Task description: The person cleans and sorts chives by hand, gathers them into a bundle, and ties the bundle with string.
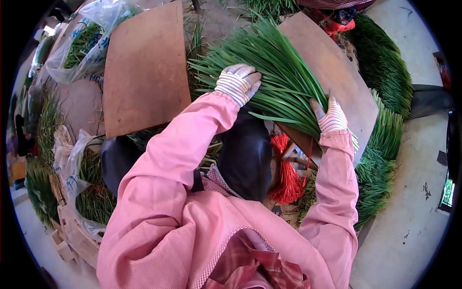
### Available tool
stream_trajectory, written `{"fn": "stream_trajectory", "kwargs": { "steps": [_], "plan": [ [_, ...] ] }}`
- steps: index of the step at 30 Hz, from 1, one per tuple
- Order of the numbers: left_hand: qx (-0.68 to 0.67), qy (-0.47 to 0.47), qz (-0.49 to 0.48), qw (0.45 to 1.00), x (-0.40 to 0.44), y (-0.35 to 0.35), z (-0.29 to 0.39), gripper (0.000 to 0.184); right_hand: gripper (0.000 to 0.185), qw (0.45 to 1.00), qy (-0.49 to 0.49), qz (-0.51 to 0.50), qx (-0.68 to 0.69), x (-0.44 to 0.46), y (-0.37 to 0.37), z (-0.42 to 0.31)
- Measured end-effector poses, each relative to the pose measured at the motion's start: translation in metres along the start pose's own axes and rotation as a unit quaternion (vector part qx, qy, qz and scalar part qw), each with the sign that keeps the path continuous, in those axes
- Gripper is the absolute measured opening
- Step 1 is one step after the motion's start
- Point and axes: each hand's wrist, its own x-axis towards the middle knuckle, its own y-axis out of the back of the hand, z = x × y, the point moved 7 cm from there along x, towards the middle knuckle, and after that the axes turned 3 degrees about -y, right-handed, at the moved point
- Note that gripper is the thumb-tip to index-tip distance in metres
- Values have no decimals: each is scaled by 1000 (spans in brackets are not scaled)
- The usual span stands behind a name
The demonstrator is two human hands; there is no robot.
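A thick bunch of garlic chives [281,72] lies fanned across my front, its leaf tips up and to the left. My right hand [332,115], in a striped glove, is closed round the stem end, thumb on the near side. My left hand [238,83], gloved alike, has its fingers curled on the leaves at the bunch's left side; its fingertips are partly hidden. Under the bunch is a brown board [344,79], tilted, with its lower right corner showing. Below it hangs a bundle of red ties [285,173].
Another brown board [147,67] stands to the left, over my knee. Stacked bunches of chives [382,159] line the wall on the right. Clear plastic bags [77,164] with greens are on the left. Part of another person's clothing [332,4] shows at the top.
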Motion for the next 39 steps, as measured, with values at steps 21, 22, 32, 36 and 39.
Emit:
{"fn": "stream_trajectory", "kwargs": {
  "steps": [21,22,32,36,39],
  "plan": [
    [-40,235,-341,909,27,-34,-52,31,56,999,4,32,-35,-14,14,-15],
    [-35,208,-355,911,28,-39,-52,31,56,999,3,32,-34,-15,13,-15],
    [-133,376,-417,817,2,-69,-79,29,60,997,10,47,-56,-24,17,-22],
    [40,200,-470,859,35,-36,-37,27,59,994,28,78,-71,-27,16,-22],
    [65,276,-427,859,30,-47,-57,29,59,994,29,76,-66,-29,18,-24]
  ]
}}
